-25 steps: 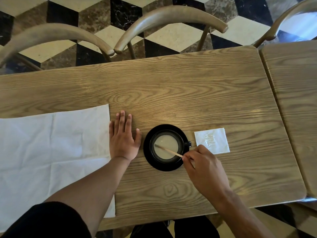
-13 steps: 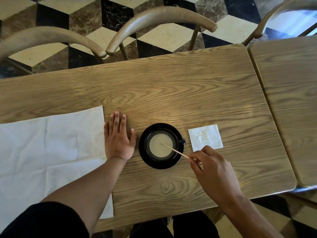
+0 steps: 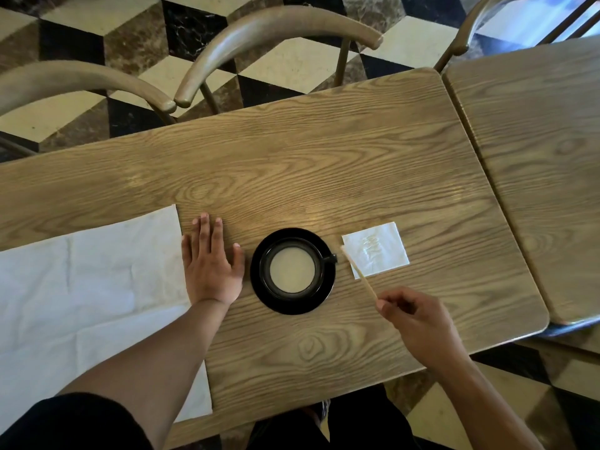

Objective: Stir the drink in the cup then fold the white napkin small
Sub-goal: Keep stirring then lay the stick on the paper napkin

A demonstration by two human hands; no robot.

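A black cup [image 3: 319,266] holding a pale milky drink [image 3: 292,269] stands on a black saucer [image 3: 293,305] near the table's front middle. My right hand [image 3: 418,315] pinches a thin wooden stir stick [image 3: 358,274]; the stick is out of the cup, and its tip lies over the left edge of a small folded white napkin [image 3: 376,250] to the right of the saucer. My left hand [image 3: 211,264] rests flat, fingers spread, on the table just left of the saucer. A large unfolded white napkin [image 3: 81,303] covers the table's left part, touching that hand's outer side.
The wooden table [image 3: 308,170] ends at a rounded right edge, with a second table [image 3: 535,141] butted against it. Two curved wooden chair backs [image 3: 269,34] stand beyond the far edge over a checkered floor. My dark-clothed legs show below the front edge.
My right hand has lifted the stir stick out of the drink and drawn it right, over the small napkin's edge. My left hand has stayed flat in place.
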